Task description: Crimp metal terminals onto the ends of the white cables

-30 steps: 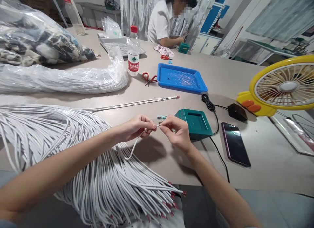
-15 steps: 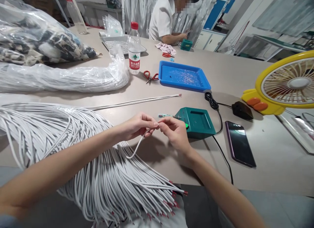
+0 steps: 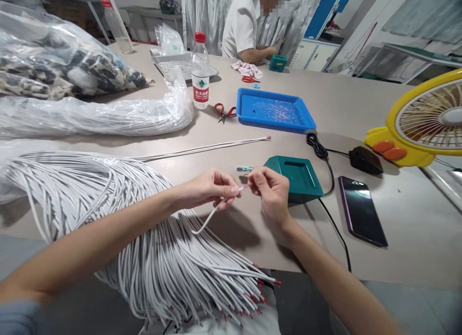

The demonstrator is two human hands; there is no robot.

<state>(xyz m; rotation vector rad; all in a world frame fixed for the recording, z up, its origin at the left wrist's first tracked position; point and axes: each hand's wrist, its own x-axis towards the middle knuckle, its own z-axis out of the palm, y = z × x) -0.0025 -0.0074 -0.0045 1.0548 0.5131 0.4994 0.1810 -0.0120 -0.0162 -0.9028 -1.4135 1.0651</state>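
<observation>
Cable (image 3: pixel 211 218) — left hand (image 3: pixel 207 188), seemingly right hand (image 3: pixel 272 193)

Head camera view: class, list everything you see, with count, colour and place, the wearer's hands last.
cable bundle: one heap, grey-white with red tips, near left
held cable: one, grey-white, front centre
loose cables: a few, grey-white, beyond held cable
bagged cables: one clear bag, far left
water bottle: one, clear, red cap, beside bagged cables
tray: one, blue, far centre
snips: one, red-handled, left of tray
box: one, green, right of held cable
phone: one, dark, right of box
fan: one, yellow, far right
co-worker: one, white top, far end
left hand: one, grip pinching held cable
right hand: one, grip pinching its tip
</observation>
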